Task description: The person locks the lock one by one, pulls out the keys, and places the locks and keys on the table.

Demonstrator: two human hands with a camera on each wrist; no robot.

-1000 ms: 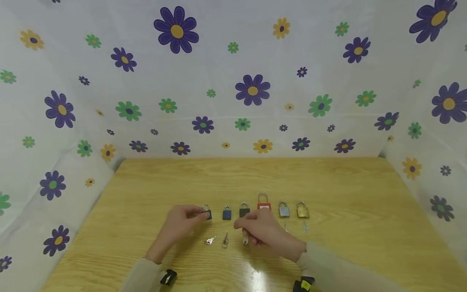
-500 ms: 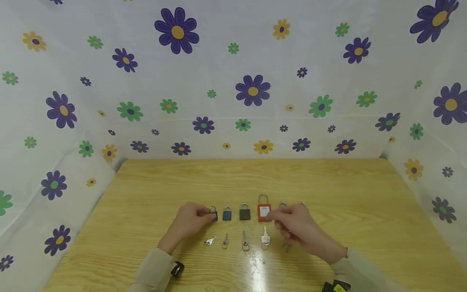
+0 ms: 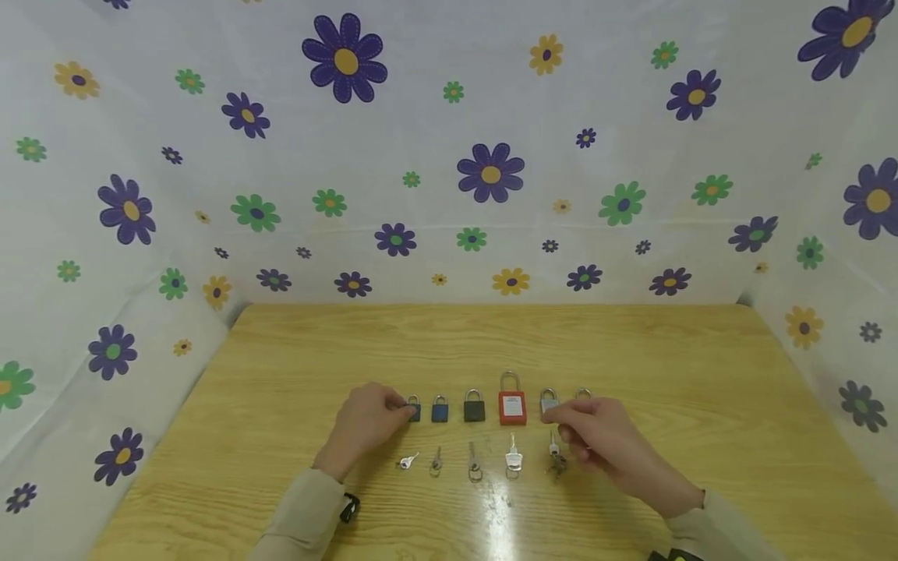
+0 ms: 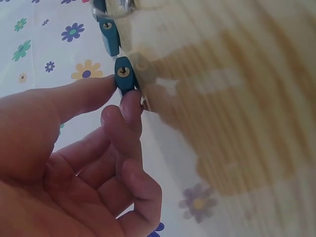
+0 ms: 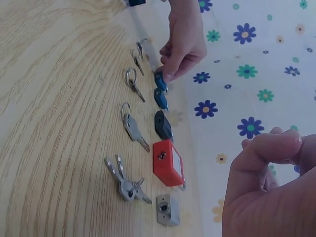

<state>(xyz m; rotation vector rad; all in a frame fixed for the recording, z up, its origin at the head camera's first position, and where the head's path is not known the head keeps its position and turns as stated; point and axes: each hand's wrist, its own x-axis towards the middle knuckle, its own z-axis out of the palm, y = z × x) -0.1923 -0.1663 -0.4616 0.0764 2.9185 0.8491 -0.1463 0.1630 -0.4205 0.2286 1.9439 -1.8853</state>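
My left hand (image 3: 368,425) pinches the leftmost small blue padlock (image 3: 414,411) between thumb and fingertips. In the left wrist view this padlock (image 4: 124,74) shows its keyhole and stands just short of a second blue padlock (image 4: 109,35). My right hand (image 3: 624,448) is over the right end of the row, its loosely curled fingers holding nothing in the right wrist view. Its fingertips overlap the silver padlock (image 3: 549,402) in the head view. Behind this hand the gold padlock (image 3: 583,393) is mostly hidden.
A black padlock (image 3: 474,410) and a larger red padlock (image 3: 512,418) stand mid-row. Below the row lie several keys, among them a small key (image 3: 407,462), a larger key (image 3: 514,460) and a bunch of keys (image 5: 127,190). Flowered cloth (image 3: 421,140) walls the wooden table (image 3: 316,343).
My left hand has slid the leftmost blue padlock rightward, closer to the second blue one. My right hand has moved right, from the black and red padlocks to the silver one, uncovering keys.
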